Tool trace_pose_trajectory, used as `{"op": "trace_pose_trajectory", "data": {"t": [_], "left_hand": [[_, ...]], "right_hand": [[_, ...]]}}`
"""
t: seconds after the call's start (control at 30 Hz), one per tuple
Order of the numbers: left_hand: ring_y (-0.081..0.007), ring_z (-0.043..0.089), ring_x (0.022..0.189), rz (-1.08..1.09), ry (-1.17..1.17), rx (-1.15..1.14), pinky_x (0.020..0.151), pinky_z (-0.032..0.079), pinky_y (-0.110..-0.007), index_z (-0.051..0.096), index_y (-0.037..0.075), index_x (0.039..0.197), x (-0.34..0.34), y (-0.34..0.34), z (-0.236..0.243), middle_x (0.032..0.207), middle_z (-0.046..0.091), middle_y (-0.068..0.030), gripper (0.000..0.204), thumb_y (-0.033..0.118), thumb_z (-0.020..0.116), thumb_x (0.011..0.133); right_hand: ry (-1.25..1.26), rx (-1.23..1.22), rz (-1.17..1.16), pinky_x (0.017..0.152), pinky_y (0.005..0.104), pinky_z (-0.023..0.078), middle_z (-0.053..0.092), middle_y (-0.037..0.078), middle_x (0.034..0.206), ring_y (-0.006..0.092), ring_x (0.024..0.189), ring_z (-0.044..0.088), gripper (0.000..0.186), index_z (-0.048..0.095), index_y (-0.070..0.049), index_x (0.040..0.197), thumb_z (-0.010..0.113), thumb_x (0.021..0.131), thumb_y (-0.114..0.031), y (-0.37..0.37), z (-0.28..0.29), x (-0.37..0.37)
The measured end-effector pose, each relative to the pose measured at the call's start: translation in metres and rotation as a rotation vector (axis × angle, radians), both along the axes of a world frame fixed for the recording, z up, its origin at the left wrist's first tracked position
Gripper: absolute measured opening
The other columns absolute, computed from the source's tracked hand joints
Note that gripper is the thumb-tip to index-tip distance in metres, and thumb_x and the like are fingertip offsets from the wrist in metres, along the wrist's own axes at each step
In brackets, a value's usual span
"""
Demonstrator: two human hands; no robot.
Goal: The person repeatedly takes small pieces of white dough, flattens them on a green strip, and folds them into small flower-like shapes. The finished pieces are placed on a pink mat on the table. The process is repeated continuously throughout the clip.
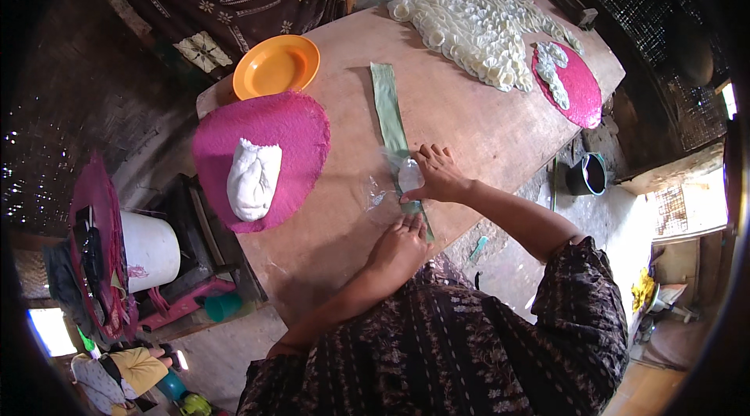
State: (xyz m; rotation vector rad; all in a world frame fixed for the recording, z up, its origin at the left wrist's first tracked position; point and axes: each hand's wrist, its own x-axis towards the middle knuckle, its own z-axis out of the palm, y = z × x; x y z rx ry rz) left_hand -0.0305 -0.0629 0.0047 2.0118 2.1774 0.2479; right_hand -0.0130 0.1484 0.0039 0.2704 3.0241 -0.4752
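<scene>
A long green strip (388, 107) lies across the tabletop, running from the middle toward my body. My left hand (398, 244) rests at its near end, fingers stretched out and pressed down on it. Spread over the strip's middle is my right hand (439, 174), thumb and fingers apart beside a round whitish piece (409, 175). Clear plastic film (379, 193) lies around that piece; whether the piece is under or on the film I cannot tell. A lump of white dough (254, 180) sits on a round pink mat (305, 135) to the left.
An orange plate (277, 66) stands behind the pink mat. Thin pale rounds (476, 37) cover the far right of the table (336, 88), near a second pink mat (578, 92) holding more. A white bucket (148, 252) and a dark bucket (587, 175) stand off the table.
</scene>
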Motion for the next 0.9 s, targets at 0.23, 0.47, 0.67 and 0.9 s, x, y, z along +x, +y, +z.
{"op": "trace_pose_trajectory", "data": {"t": [0.23, 0.47, 0.67, 0.9], "left_hand": [[-0.0351, 0.057, 0.118, -0.006, -0.027, 0.032, 0.108, 0.037, -0.041, 0.059, -0.011, 0.116, 0.002, 0.005, -0.008, 0.124, 0.059, -0.0282, 0.052, 0.036, 0.055, 0.094], [-0.0351, 0.058, 0.117, -0.025, 0.008, 0.049, 0.107, 0.039, -0.041, 0.060, -0.011, 0.116, 0.000, 0.006, -0.005, 0.124, 0.059, -0.0286, 0.051, 0.036, 0.053, 0.096], [-0.0354, 0.059, 0.117, 0.052, -0.275, -0.211, 0.104, 0.041, -0.041, 0.062, -0.007, 0.116, -0.013, 0.013, 0.016, 0.124, 0.060, -0.0276, 0.050, 0.037, 0.057, 0.093], [-0.0300, 0.059, 0.117, 0.772, -0.764, 0.930, 0.100, 0.045, -0.042, 0.048, 0.000, 0.135, -0.138, 0.026, 0.012, 0.123, 0.061, -0.0212, 0.065, 0.029, 0.075, 0.084]], "right_hand": [[-0.021, 0.007, 0.014, 0.098, 0.0456, 0.034, 0.051, 0.015, 0.123, 0.0330, 0.119, 0.045, 0.099, 0.049, -0.005, 0.134, 0.074, 0.064, -0.070, 0.045, 0.003, -0.063], [-0.063, 0.005, -0.093, 0.095, 0.0540, 0.036, 0.051, 0.016, 0.125, 0.0369, 0.122, 0.045, 0.089, 0.051, -0.009, 0.130, 0.072, 0.068, -0.068, 0.090, -0.003, -0.132], [-0.062, 0.046, -0.260, 0.098, 0.0545, 0.038, 0.053, 0.016, 0.131, 0.0374, 0.123, 0.049, 0.094, 0.056, -0.011, 0.130, 0.072, 0.062, -0.074, 0.097, 0.007, -0.165], [0.075, -0.487, -0.154, 0.096, 0.0569, 0.039, 0.064, 0.018, 0.112, 0.0393, 0.109, 0.059, 0.083, 0.058, -0.005, 0.121, 0.063, 0.075, -0.074, 0.046, 0.047, -0.090]]}}
